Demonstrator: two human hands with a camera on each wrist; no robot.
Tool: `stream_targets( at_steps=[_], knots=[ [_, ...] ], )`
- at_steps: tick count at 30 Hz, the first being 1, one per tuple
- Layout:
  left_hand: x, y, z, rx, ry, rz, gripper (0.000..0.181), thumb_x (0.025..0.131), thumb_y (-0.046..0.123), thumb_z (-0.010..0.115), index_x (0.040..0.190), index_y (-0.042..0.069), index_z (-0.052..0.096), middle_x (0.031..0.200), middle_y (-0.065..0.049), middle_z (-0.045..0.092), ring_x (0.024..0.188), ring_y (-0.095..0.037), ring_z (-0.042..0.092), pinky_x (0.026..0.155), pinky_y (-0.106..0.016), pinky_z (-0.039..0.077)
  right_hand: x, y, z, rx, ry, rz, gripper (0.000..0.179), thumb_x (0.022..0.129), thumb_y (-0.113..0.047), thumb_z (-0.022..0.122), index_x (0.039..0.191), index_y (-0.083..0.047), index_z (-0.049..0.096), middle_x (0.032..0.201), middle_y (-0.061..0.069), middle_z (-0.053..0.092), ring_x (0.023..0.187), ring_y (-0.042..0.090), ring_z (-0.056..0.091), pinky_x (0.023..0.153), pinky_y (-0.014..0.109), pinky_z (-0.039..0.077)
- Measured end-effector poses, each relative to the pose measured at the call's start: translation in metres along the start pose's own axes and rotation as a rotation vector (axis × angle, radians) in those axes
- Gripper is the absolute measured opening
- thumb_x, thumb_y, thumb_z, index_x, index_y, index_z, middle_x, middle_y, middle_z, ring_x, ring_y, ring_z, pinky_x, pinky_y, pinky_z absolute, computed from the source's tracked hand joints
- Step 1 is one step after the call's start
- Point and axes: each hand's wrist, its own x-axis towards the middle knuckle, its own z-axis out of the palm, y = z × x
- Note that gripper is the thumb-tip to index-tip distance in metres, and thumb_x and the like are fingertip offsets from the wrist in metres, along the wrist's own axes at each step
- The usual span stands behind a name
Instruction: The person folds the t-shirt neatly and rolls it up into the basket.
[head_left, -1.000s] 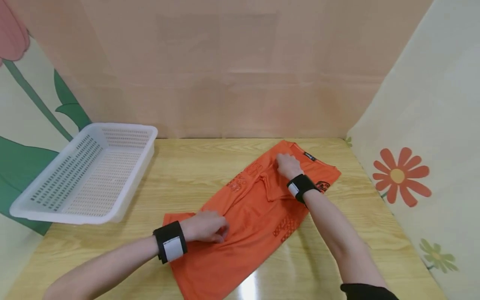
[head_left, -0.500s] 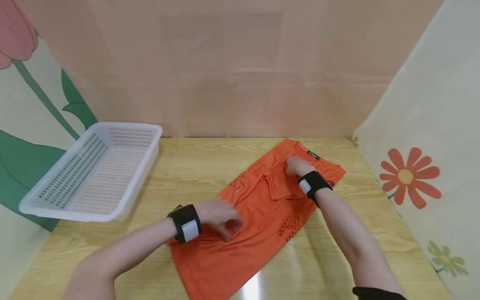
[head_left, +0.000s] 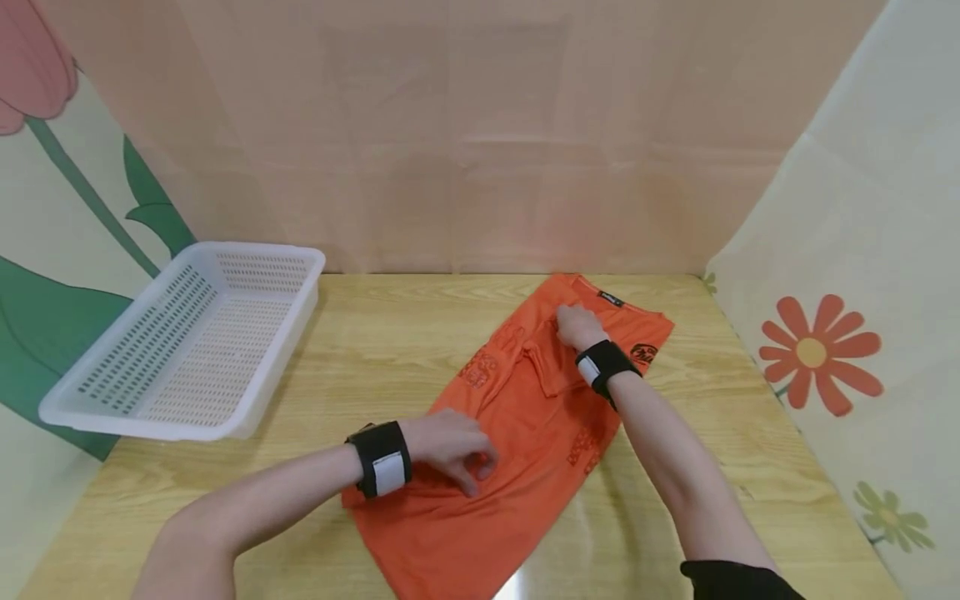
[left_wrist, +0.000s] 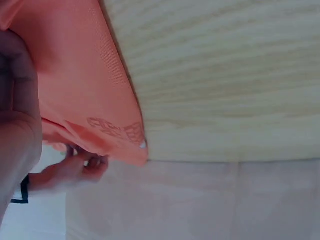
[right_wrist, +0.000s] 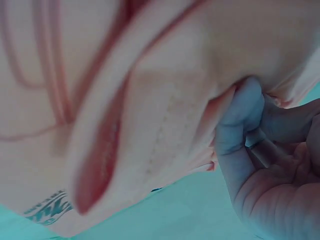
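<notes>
An orange T-shirt (head_left: 517,433) lies slanting across the table, its collar and black neck label at the far right end. My right hand (head_left: 581,327) pinches the cloth below the collar; in the right wrist view, thumb and index finger of that hand (right_wrist: 260,130) meet at a fold. Lower on the shirt, the curled left hand (head_left: 453,446) holds gathered cloth, though its fingertips are partly hidden. Between the hands lies a folded sleeve-like flap (head_left: 551,371). In the left wrist view, the left hand (left_wrist: 20,95) is cut off at the edge beside the shirt (left_wrist: 75,65).
A white perforated plastic basket (head_left: 281,358) stands on the left of the wooden table (head_left: 375,350). A plain pinkish backdrop (head_left: 450,150) rises behind the table, with flower-patterned sheets at both sides.
The left hand has moved right, drawing the shirt's left lower edge along. In the last half second the collar end has shifted left with my right hand.
</notes>
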Motion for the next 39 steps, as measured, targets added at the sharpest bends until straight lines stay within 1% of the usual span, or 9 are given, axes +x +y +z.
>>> stream_targets(
  at_steps=[3,6,10,13,17,22,27,33,39],
  knots=[
    [0.003,0.005,0.003,-0.006,0.015,0.003,0.028,0.082,0.053,0.079,0.084,0.028,0.065,0.07,0.016,0.053,0.06,0.0,0.046,0.052,-0.017,0.029,0.005,-0.007,0.001,-0.028,0.016,-0.022,0.014,0.097,0.001,0.047,0.101,0.003,0.061,0.092,0.022,0.062,0.083,0.036,0.059,0.072,0.041,0.044],
    [0.007,0.01,0.007,-0.007,0.024,0.005,0.028,0.083,0.054,0.077,0.084,0.028,0.064,0.068,0.016,0.051,0.059,0.001,0.046,0.05,-0.017,0.027,0.01,-0.014,0.004,-0.051,0.029,-0.04,0.015,0.098,0.001,0.048,0.105,0.004,0.06,0.099,0.025,0.063,0.087,0.039,0.061,0.073,0.043,0.047],
    [0.012,0.016,0.012,-0.025,0.032,0.008,0.028,0.085,0.054,0.075,0.085,0.029,0.063,0.068,0.016,0.05,0.056,0.001,0.045,0.047,-0.017,0.027,0.016,-0.026,0.008,-0.077,0.045,-0.062,0.02,0.1,-0.001,0.047,0.114,0.005,0.06,0.109,0.028,0.064,0.099,0.043,0.063,0.084,0.049,0.051],
    [0.015,0.02,0.017,-0.043,0.047,0.012,0.026,0.087,0.053,0.074,0.085,0.029,0.062,0.067,0.016,0.049,0.055,0.001,0.044,0.045,-0.017,0.026,0.021,-0.033,0.011,-0.104,0.069,-0.091,0.021,0.101,-0.002,0.049,0.118,0.005,0.06,0.11,0.028,0.065,0.102,0.045,0.064,0.089,0.053,0.052],
    [0.02,0.026,0.022,-0.068,0.084,0.008,0.024,0.089,0.051,0.072,0.084,0.03,0.062,0.065,0.015,0.048,0.054,0.0,0.044,0.044,-0.017,0.027,0.029,-0.041,0.014,-0.128,0.095,-0.123,0.021,0.101,-0.004,0.05,0.119,0.003,0.06,0.112,0.026,0.065,0.105,0.044,0.064,0.092,0.054,0.053],
    [0.027,0.034,0.029,-0.083,0.138,-0.016,0.023,0.093,0.05,0.068,0.082,0.03,0.062,0.064,0.015,0.049,0.054,0.001,0.047,0.043,-0.019,0.027,0.034,-0.055,0.013,-0.128,0.089,-0.137,0.019,0.102,-0.004,0.051,0.118,0.001,0.06,0.114,0.025,0.066,0.105,0.043,0.065,0.09,0.054,0.053],
    [0.033,0.044,0.034,-0.066,0.211,-0.029,0.024,0.097,0.048,0.063,0.083,0.029,0.062,0.063,0.015,0.044,0.054,0.002,0.044,0.044,-0.019,0.025,0.039,-0.069,0.016,-0.122,0.073,-0.147,0.024,0.104,-0.006,0.048,0.126,-0.002,0.057,0.124,0.024,0.062,0.11,0.044,0.062,0.092,0.056,0.053],
    [0.04,0.054,0.036,-0.102,0.237,-0.05,0.028,0.101,0.044,0.058,0.079,0.025,0.057,0.062,0.014,0.041,0.053,0.001,0.043,0.044,-0.019,0.026,0.041,-0.084,0.019,-0.133,0.07,-0.175,0.032,0.107,-0.008,0.042,0.137,-0.004,0.052,0.132,0.024,0.06,0.114,0.045,0.061,0.093,0.058,0.053],
    [0.045,0.057,0.038,-0.125,0.241,-0.1,0.028,0.101,0.044,0.057,0.08,0.026,0.057,0.062,0.014,0.045,0.053,0.001,0.046,0.043,-0.021,0.028,0.045,-0.096,0.022,-0.131,0.071,-0.224,0.026,0.107,-0.009,0.042,0.129,-0.003,0.055,0.126,0.024,0.062,0.112,0.044,0.062,0.092,0.056,0.053]
  ],
)
